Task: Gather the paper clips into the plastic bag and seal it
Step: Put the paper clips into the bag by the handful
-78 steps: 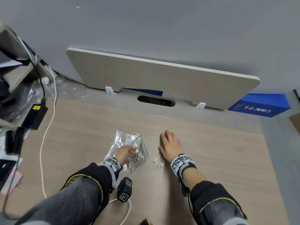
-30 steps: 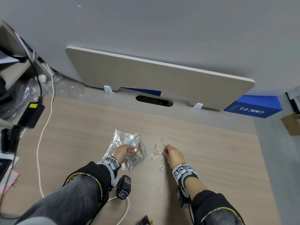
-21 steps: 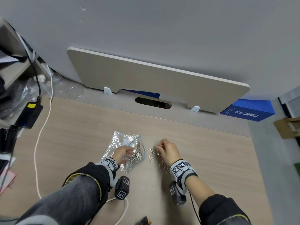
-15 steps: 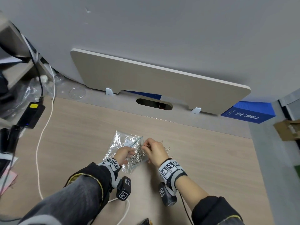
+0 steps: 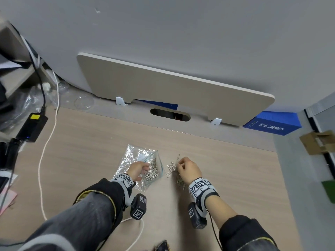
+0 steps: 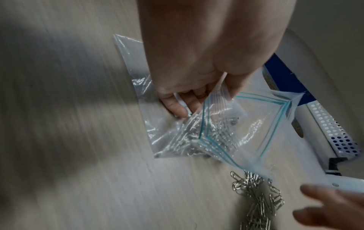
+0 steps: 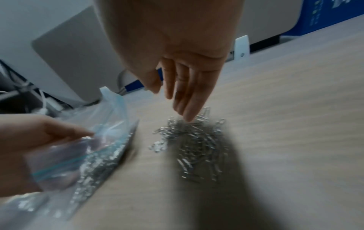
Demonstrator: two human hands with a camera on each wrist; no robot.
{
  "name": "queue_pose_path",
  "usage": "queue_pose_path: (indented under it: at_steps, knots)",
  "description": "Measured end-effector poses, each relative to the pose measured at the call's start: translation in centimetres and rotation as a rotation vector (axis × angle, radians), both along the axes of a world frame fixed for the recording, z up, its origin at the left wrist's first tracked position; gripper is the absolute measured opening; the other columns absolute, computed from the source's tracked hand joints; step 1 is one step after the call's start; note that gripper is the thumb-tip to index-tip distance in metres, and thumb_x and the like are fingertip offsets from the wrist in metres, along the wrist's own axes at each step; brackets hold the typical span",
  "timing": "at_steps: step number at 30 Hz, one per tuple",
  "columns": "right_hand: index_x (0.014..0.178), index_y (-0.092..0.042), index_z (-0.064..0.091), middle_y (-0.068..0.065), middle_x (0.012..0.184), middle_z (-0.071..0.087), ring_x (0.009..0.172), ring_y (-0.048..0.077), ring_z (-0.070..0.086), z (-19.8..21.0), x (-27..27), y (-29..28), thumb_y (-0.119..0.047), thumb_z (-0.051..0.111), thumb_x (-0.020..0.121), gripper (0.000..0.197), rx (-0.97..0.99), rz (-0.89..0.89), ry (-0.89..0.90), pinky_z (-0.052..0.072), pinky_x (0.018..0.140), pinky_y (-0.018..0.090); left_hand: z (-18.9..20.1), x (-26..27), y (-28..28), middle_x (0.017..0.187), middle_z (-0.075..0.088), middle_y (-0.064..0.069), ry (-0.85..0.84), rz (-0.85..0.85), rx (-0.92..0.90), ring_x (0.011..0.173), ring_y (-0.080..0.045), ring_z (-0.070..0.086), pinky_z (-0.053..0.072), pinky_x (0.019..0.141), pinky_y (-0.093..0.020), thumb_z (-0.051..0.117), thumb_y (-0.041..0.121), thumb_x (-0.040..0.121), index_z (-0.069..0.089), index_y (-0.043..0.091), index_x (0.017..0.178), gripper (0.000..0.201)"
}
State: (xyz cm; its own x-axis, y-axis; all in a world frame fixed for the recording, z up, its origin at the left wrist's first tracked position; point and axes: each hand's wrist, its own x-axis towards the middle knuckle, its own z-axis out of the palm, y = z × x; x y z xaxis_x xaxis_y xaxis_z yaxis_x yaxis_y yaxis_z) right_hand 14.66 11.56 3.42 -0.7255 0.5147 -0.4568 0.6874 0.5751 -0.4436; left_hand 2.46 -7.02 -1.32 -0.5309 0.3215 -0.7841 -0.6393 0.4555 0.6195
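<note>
- Your left hand (image 5: 138, 169) pinches one lip of the plastic bag (image 6: 214, 124), thumb on one side and fingers (image 6: 177, 107) curled on the other. That pinch lifts the blue-lined mouth into an open pocket facing the loose pile, so each load has a short way to go.
- The bag lies on the surface (image 5: 90, 151) under and just beside that hand, with a good share of clips already heaped inside it.
- Your right hand (image 5: 189, 169) hangs over the paper clips (image 7: 193, 143) on the surface just right of the bag. In the wrist view its fingers (image 7: 187, 99) are straight and close together, the tips touching the far edge of the heap, and they hold nothing there.
- That flat reach at the far edge looks set for raking clips toward you and the mouth.
- Judged from the pile left, gathering is about midway; the seal is not yet pressed.
- Keep the lip raised, or clips will slide under the film.
</note>
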Motion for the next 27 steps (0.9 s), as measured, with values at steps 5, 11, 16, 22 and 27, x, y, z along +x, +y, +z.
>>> queue_pose_path:
  at_steps: [5,11,16,22,27]
  knots:
    - [0.113,-0.012,0.043,0.01,0.118,0.041,0.095,0.032,0.06,-0.4,3.8,0.5,-0.039,0.061,0.086,0.042,-0.018,-0.185,-0.218,0.046,0.082,0.033,-0.1,0.4,0.2,0.1,0.061,-0.003,0.014,-0.003,-0.013,0.079,-0.014,0.05,0.039,0.059,-0.023,0.048,0.019,0.092,0.065,0.011,0.106,0.023]
    - [0.118,-0.011,0.035,0.01,0.12,0.036,0.097,0.036,0.06,-1.7,3.8,-2.3,-0.037,0.078,0.074,0.067,-0.093,-0.35,-0.214,0.049,0.085,0.038,-0.4,0.9,0.1,0.1,0.061,-0.002,0.026,-0.014,-0.018,0.089,-0.019,0.051,0.042,0.073,-0.029,0.047,0.021,0.093,0.064,0.01,0.11,0.026]
    - [0.117,-0.007,0.038,0.014,0.122,0.04,0.099,0.04,0.061,-2.5,2.3,-3.5,-0.023,0.074,0.08,0.054,-0.06,-0.319,-0.171,0.049,0.086,0.04,-0.5,0.8,0.0,0.096,0.062,0.0,0.016,-0.01,-0.022,0.09,-0.018,0.051,0.042,0.073,-0.029,0.049,0.024,0.092,0.064,0.01,0.11,0.027]
    - [0.111,-0.006,0.051,0.014,0.119,0.048,0.1,0.037,0.06,-3.2,2.1,-2.9,-0.017,0.062,0.089,0.027,-0.006,-0.229,-0.135,0.049,0.088,0.039,-0.4,0.8,0.0,0.095,0.062,0.001,0.008,-0.021,-0.024,0.094,-0.019,0.051,0.042,0.069,-0.027,0.049,0.025,0.092,0.065,0.013,0.106,0.025]
    - [0.111,-0.005,0.054,0.013,0.118,0.051,0.104,0.037,0.059,-3.5,2.0,-2.3,-0.016,0.057,0.091,0.023,0.039,-0.144,-0.136,0.046,0.087,0.038,-0.4,0.8,-0.1,0.092,0.062,0.003,0.015,-0.023,-0.023,0.092,-0.017,0.052,0.042,0.067,-0.026,0.05,0.025,0.091,0.066,0.014,0.104,0.023]
